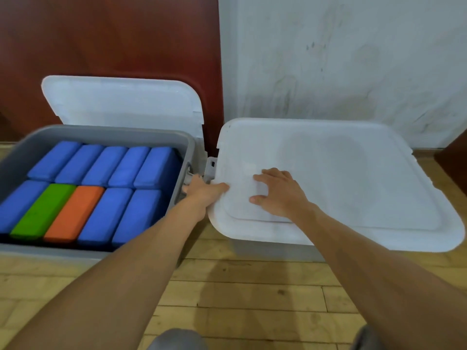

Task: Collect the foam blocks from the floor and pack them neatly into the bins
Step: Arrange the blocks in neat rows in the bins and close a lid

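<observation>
On the left stands an open grey bin packed with foam blocks in two rows: several blue blocks, one green block and one orange block. To its right a second bin is covered by a white lid, so its contents are hidden. My left hand grips the left edge of that lid, thumb on top. My right hand rests flat on the lid with fingers spread.
Another white lid leans upright against the red-brown wall panel behind the open bin. A white wall rises behind the covered bin. Wooden plank floor lies in front, with my knees at the bottom edge.
</observation>
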Demonstrator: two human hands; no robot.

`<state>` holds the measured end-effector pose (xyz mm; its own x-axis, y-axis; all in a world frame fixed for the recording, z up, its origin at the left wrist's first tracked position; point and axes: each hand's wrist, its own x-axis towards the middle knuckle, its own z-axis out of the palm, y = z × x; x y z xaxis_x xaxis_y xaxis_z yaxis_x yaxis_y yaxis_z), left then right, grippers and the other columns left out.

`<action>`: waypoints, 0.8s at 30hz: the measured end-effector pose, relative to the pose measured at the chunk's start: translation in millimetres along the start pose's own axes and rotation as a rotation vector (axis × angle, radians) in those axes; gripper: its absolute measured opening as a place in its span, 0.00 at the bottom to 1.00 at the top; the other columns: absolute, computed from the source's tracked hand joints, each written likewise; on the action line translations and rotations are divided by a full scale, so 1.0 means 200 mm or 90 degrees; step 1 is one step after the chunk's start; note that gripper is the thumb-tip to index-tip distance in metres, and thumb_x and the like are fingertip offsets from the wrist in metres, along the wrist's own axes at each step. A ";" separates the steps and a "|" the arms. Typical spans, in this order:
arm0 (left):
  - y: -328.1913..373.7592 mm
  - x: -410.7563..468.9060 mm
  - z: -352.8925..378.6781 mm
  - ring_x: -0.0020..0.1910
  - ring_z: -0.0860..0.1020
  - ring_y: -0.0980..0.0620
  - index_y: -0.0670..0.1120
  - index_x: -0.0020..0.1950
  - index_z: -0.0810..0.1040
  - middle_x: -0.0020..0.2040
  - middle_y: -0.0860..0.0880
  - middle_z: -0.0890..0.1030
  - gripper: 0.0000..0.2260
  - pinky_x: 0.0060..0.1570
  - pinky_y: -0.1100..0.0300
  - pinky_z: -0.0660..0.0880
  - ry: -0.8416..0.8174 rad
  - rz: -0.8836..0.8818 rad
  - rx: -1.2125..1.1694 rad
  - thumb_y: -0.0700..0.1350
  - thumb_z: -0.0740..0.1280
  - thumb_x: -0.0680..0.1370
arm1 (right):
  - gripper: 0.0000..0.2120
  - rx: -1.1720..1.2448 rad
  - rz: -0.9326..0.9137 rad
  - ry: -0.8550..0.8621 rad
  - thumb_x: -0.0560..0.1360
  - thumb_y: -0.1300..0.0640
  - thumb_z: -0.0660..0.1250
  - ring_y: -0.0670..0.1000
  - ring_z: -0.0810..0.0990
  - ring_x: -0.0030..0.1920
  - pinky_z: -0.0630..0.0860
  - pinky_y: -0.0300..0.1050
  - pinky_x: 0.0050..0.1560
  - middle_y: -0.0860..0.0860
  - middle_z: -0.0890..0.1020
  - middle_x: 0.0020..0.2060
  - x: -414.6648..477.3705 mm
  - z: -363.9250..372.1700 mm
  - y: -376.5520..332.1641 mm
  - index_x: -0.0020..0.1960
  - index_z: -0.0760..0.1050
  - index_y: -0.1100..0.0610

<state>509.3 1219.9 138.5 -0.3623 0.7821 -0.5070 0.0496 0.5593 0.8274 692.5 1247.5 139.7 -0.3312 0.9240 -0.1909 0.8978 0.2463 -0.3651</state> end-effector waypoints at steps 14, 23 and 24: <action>0.02 -0.01 0.01 0.66 0.70 0.45 0.45 0.73 0.65 0.67 0.45 0.70 0.32 0.66 0.49 0.67 0.061 0.197 0.180 0.40 0.74 0.72 | 0.32 0.015 -0.016 0.012 0.73 0.39 0.67 0.51 0.58 0.73 0.58 0.48 0.72 0.44 0.62 0.74 0.02 0.00 0.03 0.74 0.64 0.45; 0.01 0.01 0.02 0.59 0.71 0.48 0.42 0.66 0.71 0.60 0.45 0.70 0.17 0.57 0.62 0.65 0.051 0.323 0.469 0.44 0.65 0.79 | 0.32 -0.009 -0.038 -0.002 0.74 0.37 0.64 0.52 0.56 0.75 0.55 0.49 0.73 0.45 0.60 0.76 0.02 0.01 0.05 0.75 0.61 0.45; 0.01 0.01 0.03 0.59 0.71 0.48 0.41 0.66 0.71 0.60 0.45 0.70 0.16 0.58 0.62 0.65 0.057 0.340 0.495 0.43 0.63 0.80 | 0.32 -0.008 -0.040 -0.004 0.75 0.37 0.63 0.51 0.56 0.75 0.55 0.49 0.73 0.45 0.59 0.76 0.03 0.00 0.05 0.75 0.61 0.45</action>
<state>513.4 1223.8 137.8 -0.1812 0.9816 -0.0603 0.8240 0.1850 0.5356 699.4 1254.3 134.2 -0.3887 0.9048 -0.1742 0.8786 0.3070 -0.3657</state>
